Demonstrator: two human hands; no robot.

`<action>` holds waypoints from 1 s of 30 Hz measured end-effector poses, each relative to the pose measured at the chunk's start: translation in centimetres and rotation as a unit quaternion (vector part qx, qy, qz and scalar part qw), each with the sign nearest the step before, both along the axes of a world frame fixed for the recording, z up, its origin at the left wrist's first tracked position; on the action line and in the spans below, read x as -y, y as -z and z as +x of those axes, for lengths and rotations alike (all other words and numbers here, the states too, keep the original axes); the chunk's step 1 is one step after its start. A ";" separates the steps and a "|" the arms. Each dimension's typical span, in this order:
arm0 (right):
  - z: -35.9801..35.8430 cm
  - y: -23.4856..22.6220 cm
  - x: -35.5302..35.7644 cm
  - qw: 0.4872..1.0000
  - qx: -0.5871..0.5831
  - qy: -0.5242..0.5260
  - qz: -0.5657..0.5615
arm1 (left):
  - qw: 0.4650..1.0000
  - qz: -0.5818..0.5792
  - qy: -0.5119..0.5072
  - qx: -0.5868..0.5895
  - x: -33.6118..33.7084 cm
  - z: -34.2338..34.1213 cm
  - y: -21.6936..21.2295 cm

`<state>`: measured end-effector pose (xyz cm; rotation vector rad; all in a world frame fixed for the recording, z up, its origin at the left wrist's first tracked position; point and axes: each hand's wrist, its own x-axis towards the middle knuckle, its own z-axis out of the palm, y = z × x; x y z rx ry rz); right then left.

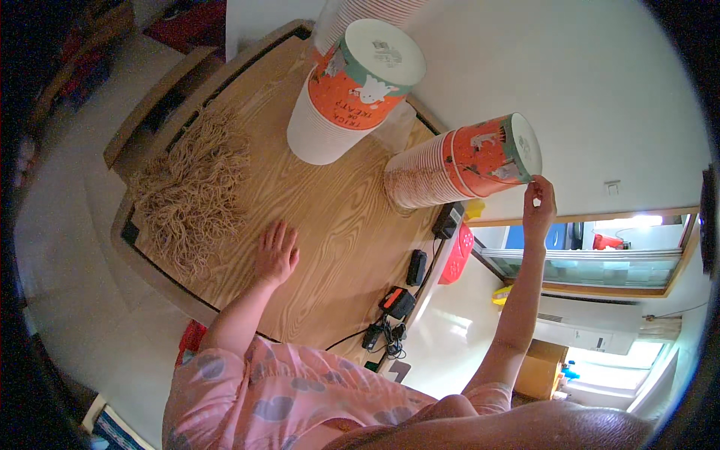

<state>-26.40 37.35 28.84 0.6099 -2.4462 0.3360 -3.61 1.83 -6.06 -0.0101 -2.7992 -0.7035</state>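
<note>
My left hand (277, 253) lies flat on the wooden table (330, 225), palm down, fingers spread a little, holding nothing. It rests just beside the pile of tan string (193, 196), which sits at its 10 o'clock, loose and tangled on the table top, not in any container.

My right hand (539, 204) is raised, arm stretched out, fingertips touching the top cup of the leaning cup stack (457, 163). The fingers are bunched narrow at the rim of that top cup; I cannot tell whether they pinch it or only touch it. This stack is made of nested paper cups, orange with a green band and small white animal figures, and it tilts strongly toward 3 o'clock, its foot on the table, its top at my fingers. The top cup shows its white closed bottom, so the cups stand mouth down; what is inside cannot be seen.

At 11 o'clock from that stack stands a second cup stack (346, 94), same print, nearly upright, white bottom facing up. Behind it, at 12 o'clock, a third stack (352, 15) of plain white cups runs out of the picture.

At the table's 4 o'clock edge lie a black charger (397, 301) with tangled cables, a small black box (416, 267), and a red basket (457, 255) just off the edge.
</note>
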 end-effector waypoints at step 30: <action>1.3 0.9 1.1 0.997 -0.015 0.005 0.070 | 1.000 -0.020 -0.004 -0.017 0.3 0.4 -0.4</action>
